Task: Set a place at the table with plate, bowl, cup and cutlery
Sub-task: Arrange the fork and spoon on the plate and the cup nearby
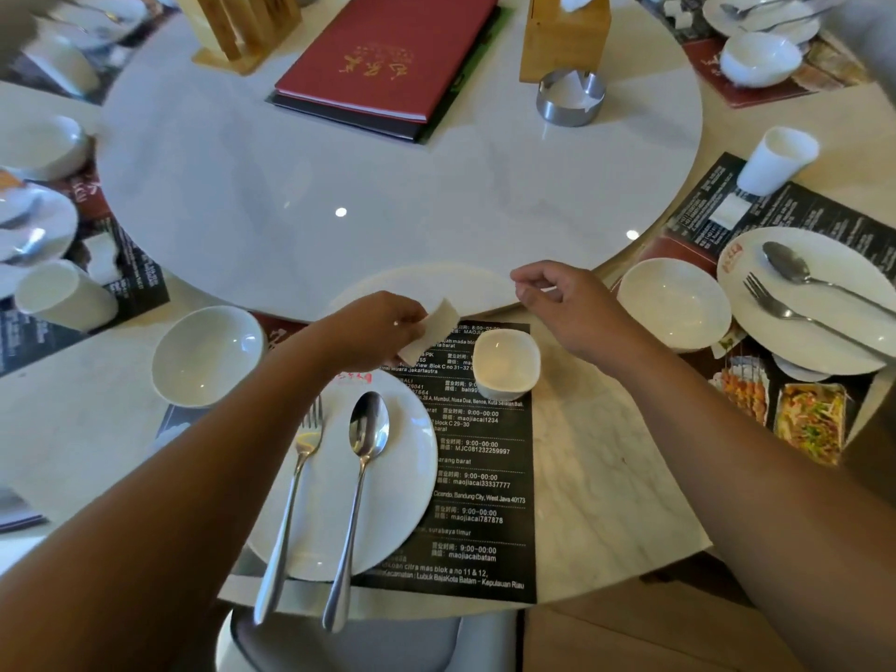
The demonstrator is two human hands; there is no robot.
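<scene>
Two hands flank our cup (505,363).
Left hand (373,332) pinches white slip (431,332) just left of it; right hand (557,303) curled loosely, empty.

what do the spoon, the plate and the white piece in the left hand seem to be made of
Spoon: polished metal, likely stainless steel; mirror-like reflections. Plate: glazed white ceramic, perhaps porcelain; glossy sheen. White piece pinched by the left hand: probably folded paper or tissue; matte, thin, flat.
</scene>
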